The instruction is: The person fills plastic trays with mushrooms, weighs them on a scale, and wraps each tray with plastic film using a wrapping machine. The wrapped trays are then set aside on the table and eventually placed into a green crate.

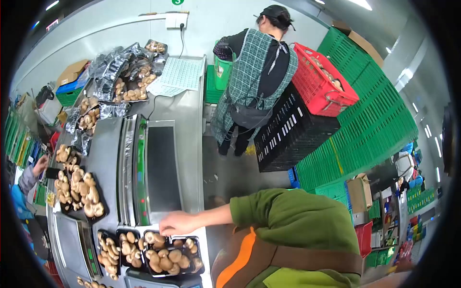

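My right hand (177, 223) reaches over the near edge of a black tray (165, 275) filled with brown mushrooms (168, 259). Its fingers are curled together, tips down against a mushroom (153, 238) at the tray's corner; the fingertips are partly hidden. Beside this tray stand two narrower black trays of mushrooms, the middle one (129, 247) and the outer one (109, 254). My left hand is out of the picture.
A steel wrapping machine (163, 165) adjoins the trays. Loose mushrooms (79, 187) and a heap of wrapped packs (127, 72) lie beyond. A co-worker (259, 81) stands near a red crate (324, 81) on black crates (293, 129). Another person's hand (41, 165) shows at left.
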{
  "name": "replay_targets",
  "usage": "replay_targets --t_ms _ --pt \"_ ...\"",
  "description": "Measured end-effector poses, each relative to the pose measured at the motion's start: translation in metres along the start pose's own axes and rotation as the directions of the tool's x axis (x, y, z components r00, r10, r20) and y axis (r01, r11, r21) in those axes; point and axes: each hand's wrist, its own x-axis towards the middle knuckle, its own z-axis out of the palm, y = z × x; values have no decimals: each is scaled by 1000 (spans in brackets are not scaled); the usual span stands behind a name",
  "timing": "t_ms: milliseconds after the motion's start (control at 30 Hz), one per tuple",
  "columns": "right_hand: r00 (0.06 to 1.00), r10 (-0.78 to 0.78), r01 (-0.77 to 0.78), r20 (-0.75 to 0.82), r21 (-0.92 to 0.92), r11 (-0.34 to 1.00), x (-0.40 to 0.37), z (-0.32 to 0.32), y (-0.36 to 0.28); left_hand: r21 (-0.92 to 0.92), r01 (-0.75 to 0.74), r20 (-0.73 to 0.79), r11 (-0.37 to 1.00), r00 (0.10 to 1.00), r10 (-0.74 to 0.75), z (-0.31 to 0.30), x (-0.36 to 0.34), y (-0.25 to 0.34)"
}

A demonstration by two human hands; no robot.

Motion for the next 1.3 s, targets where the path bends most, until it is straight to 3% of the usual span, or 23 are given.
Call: replay_targets --t_ms 100,167,200,233,300,367,500,600,633,700,733,867,900,933,967,1000,1033,1067,1100,1167,1200,1233,1300 --pt "978 -123 130 -170 33 991 9 -70 34 -156 65 178 986 983 -37 90 1 4" --pt "997 52 -40 -65 171 984 25 -126 34 -502 155 281 851 960 -9 128 12 -65" --pt "985 127 -82 -113 339 937 42 -144 33 -17 80 63 997 995 -79 136 -6 54" --pt "977 178 -106 -118 453 885 66 -154 43 -55 212 79 976 975 -208 144 -3 71" --pt "983 146 -74 -115 476 876 124 -176 41 -224 229 14 947 973 -232 166 13 91" --pt "991 26 20 -132 338 941 186 -180 38 -296 220 -37 929 970 -241 185 32 82" --pt "988 -151 150 -8 171 974 312 -134 56 -452 327 -134 830 895 -425 207 85 53" --pt "987 -20 28 160 -46 999 373 -107 47 -453 381 -174 806 849 -499 208 136 10" --pt "981 22 4 195 -130 992 384 -101 45 -496 449 -107 744 818 -565 207 148 -1" --pt "933 45 60 357 -277 959 417 -83 61 -527 499 -56 688 788 -614 215 155 -10" --pt "931 -148 238 334 -246 940 428 -73 75 -517 474 -79 713 803 -591 216 161 -10" --pt "841 75 21 535 -172 985 432 -95 61 -421 519 -75 744 797 -599 224 171 -2" --pt "798 -24 134 603 -138 981 441 -106 77 -406 527 18 746 821 -570 227 174 -15" --pt "788 -35 108 615 -82 991 436 -121 80 -388 586 36 711 781 -624 235 177 5" --pt "763 67 54 643 -167 984 424 -142 51 62 250 67 966 965 -254 240 183 -66" --pt "741 132 -7 658 -189 982 424 -153 47 475 -7 36 880 999 -12 251 187 -62" --pt "726 203 -194 657 -86 977 422 -162 57 9 502 -94 865 862 -499 263 188 -6" --pt "770 238 -180 592 -157 971 421 -172 66 -230 528 -37 818 835 -549 271 185 24" --pt "777 240 -176 583 -165 971 417 -176 72 -269 517 -26 813 840 -543 283 185 30" --pt "771 313 -196 555 -260 945 411 -208 82 -197 484 -50 852 863 -502 297 184 22" --pt "755 287 -221 589 -184 958 406 -219 88 -113 446 -66 888 888 -454 312 185 15" --pt "804 237 -155 546 -192 969 394 -231 86 -198 473 136 859 881 -454 311 186 20" --pt "772 257 -147 581 -230 962 395 -250 101 -294 554 84 779 827 -556 324 180 46"
